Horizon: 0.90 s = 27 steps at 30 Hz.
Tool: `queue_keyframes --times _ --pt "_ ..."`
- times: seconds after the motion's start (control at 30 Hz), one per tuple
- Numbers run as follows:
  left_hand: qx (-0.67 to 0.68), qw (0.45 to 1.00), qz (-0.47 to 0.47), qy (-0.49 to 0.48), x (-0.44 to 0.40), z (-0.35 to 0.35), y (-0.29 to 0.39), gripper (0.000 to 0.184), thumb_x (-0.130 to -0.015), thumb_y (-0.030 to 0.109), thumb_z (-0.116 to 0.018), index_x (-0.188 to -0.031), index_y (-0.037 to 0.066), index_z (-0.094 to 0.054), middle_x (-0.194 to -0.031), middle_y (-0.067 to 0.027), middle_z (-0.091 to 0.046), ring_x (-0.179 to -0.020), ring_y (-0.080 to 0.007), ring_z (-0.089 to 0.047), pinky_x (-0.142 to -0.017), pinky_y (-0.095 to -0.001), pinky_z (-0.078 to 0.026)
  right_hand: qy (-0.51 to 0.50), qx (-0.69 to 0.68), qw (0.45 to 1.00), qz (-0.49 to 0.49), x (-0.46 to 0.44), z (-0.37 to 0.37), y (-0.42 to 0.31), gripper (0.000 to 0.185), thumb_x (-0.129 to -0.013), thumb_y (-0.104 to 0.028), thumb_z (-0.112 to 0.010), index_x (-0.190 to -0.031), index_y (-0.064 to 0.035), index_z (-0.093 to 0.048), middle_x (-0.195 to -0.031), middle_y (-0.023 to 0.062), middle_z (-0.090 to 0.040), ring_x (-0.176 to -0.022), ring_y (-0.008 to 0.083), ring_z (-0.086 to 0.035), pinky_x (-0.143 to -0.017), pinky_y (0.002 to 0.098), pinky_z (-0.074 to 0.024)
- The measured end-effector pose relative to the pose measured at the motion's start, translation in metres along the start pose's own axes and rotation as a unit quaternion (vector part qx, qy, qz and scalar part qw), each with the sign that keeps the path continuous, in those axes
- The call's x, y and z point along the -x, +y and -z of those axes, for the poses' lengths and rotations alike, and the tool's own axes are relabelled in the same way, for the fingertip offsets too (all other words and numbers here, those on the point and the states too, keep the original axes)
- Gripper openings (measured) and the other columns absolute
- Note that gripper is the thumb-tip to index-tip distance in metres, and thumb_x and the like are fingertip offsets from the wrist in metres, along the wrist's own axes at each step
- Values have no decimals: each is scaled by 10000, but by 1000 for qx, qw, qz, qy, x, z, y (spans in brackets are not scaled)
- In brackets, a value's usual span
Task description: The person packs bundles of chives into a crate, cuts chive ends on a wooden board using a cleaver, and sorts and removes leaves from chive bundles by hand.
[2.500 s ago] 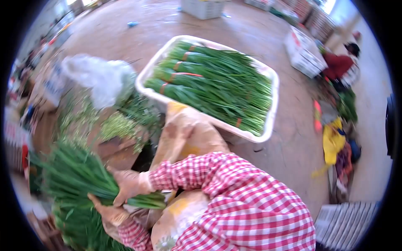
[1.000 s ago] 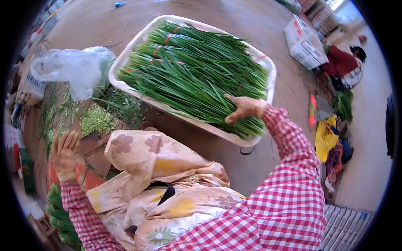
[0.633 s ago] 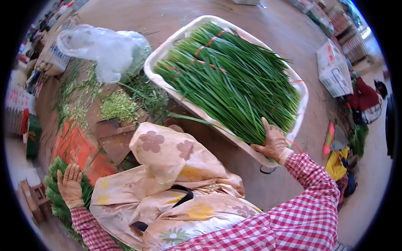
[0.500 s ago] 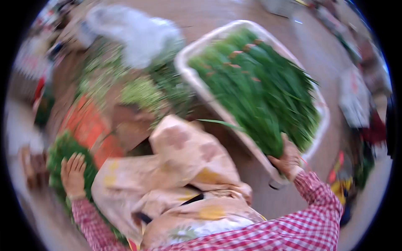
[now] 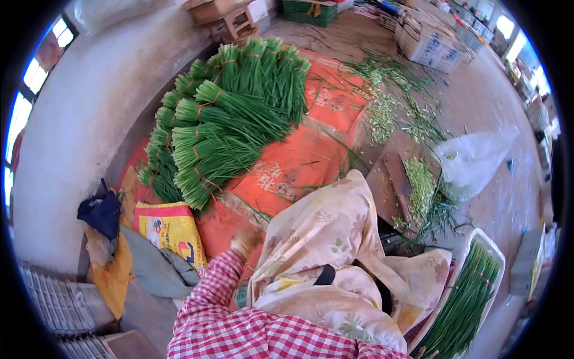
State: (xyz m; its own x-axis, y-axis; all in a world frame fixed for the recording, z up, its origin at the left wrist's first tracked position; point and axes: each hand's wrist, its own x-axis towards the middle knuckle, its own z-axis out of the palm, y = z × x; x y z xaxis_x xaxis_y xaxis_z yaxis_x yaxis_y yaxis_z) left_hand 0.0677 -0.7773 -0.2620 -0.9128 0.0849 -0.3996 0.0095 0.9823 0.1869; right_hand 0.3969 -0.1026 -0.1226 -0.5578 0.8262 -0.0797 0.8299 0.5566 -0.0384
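Observation:
My left hand (image 5: 247, 237) hovers over the orange sacking (image 5: 299, 167), just left of my apron-covered lap; motion smears its fingers. Beyond it, bundles of chives (image 5: 233, 119) tied with red bands are heaped on the sacking, cut ends pointing outward. At the bottom right, a white tray (image 5: 501, 254) holds more banded chives (image 5: 463, 299). Only a sliver of my right hand (image 5: 423, 353) shows at the frame's bottom edge by this tray, its fingers mostly hidden.
A cutting board (image 5: 382, 161) with a cleaver (image 5: 399, 182) and chopped trimmings (image 5: 420, 185) lies in front of my knees. A clear plastic bag (image 5: 478, 161) is beside it. To the left are a yellow sack (image 5: 173, 230) and a white wall (image 5: 66, 137).
My view has swung left, bringing the heaped bundles into sight. My right hand was on chives in the tray and is now almost out of frame. My left hand has left the greens beside me.

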Motion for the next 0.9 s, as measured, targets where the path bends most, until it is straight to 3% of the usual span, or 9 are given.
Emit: queue_keyframes --times 0.3,0.37,0.5,0.63,0.67,0.7,0.77,0.8,0.9 --pt "561 782 221 -161 53 -95 34 273 -855 269 -599 -989 44 -678 -924 -105 -680 -831 -223 -640 -731 -351 -514 278 -128 942 139 -135 28 -50 645 -957 -358 -467 -1450 -7 -242 -1479 227 -275 -1356 330 -303 -1114 385 -246" --pt "604 744 234 -166 45 -98 34 281 -855 261 -623 -1005 29 -675 -917 -102 -680 -821 -209 -635 -724 -342 -510 177 -300 928 133 -105 82 -198 641 -959 -345 -476 -1453 -9 -242 -1487 207 -273 -1371 313 -278 -1118 373 -230" --pt "639 712 247 -156 16 -97 22 305 -856 246 -669 -1036 0 -668 -904 -97 -681 -800 -179 -626 -711 -325 -503 155 -271 923 224 -140 77 -313 599 -945 -191 -530 -1464 -61 -261 -1453 186 -344 -1303 278 -383 -1069 368 -298" --pt "615 723 290 -123 -26 -24 1 344 -832 300 -655 -1001 0 -662 -867 -140 -686 -766 -220 -653 -679 -364 -506 -10 -377 872 313 -139 -2 -386 613 -905 -48 -559 -1454 -65 -287 -1473 96 -351 -1313 220 -370 -1068 317 -281" --pt "358 918 101 -133 -45 -10 -15 308 -837 280 -607 -999 23 -659 -887 -150 -685 -795 -248 -659 -677 -389 -504 -59 -366 874 313 -120 -13 -411 633 -879 -24 -572 -1446 -39 -291 -1451 118 -374 -1317 232 -369 -1085 326 -264" --pt "52 985 -102 -128 -64 4 -29 282 -843 261 -559 -996 45 -656 -908 -159 -684 -824 -276 -666 -675 -414 -503 -109 -353 876 312 -97 -23 -432 653 -852 0 -585 -1437 -13 -295 -1428 141 -397 -1321 245 -367 -1102 335 -247" --pt "-15 986 -56 -156 -118 37 -59 254 -832 244 -500 -968 86 -647 -917 -153 -679 -856 -303 -659 -667 -452 -503 -190 -274 881 334 -78 -66 -441 674 -814 7 -611 -1422 -3 -321 -1426 158 -395 -1336 243 -352 -1108 313 -233" --pt "-54 994 -91 -8 -144 10 -96 208 -835 223 -508 -934 93 -636 -866 -116 -680 -800 -287 -662 -658 -453 -508 -187 -208 889 363 -59 -70 -448 656 -814 -15 -614 -1409 -1 -339 -1338 167 -476 -1247 245 -446 -1055 318 -309" --pt "52 995 41 78 -238 95 -154 255 -868 255 -487 -897 59 -647 -830 -165 -662 -781 -343 -649 -689 -447 -514 -321 -23 902 288 -4 -40 -496 565 -822 -71 -599 -1354 -3 -421 -1002 172 -663 -870 261 -661 -823 372 -498"
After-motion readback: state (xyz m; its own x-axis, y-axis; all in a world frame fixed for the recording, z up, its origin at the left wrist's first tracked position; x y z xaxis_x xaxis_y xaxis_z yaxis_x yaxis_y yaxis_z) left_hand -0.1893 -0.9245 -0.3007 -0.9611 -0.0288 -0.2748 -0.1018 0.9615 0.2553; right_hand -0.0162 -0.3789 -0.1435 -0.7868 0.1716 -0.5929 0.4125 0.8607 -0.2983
